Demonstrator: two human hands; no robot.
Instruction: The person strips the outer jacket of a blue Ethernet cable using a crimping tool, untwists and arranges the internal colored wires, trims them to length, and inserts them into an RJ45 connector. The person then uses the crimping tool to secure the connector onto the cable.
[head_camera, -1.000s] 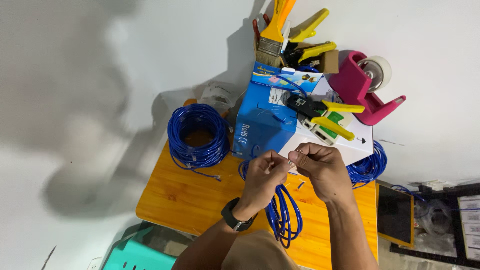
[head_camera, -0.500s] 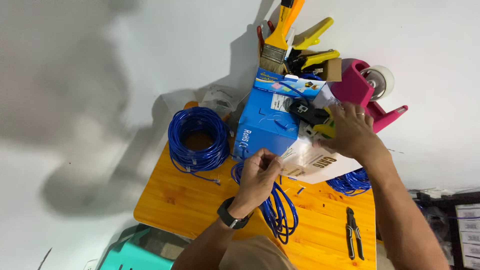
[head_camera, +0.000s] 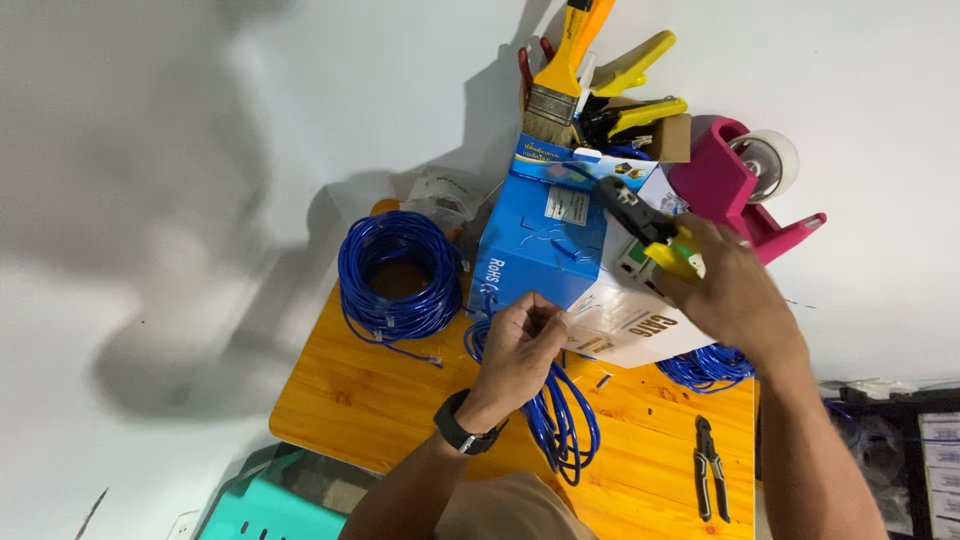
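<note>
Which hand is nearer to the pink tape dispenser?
Right. The right hand grips a yellow-handled crimping tool just left of the tape dispenser; the left hand holds blue cable farther away, lower left.

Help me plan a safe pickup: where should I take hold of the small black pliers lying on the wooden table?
Take the black pliers by the paired handles at the near end, coming from above. They lie flat on the wooden table, with the nose pointing away and bare wood around them, so the handles probably offer the widest, safest grip.

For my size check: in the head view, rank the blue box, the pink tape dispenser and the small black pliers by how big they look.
1. Blue box
2. Pink tape dispenser
3. Black pliers
The dispenser's tape roll is counted with it.
</note>
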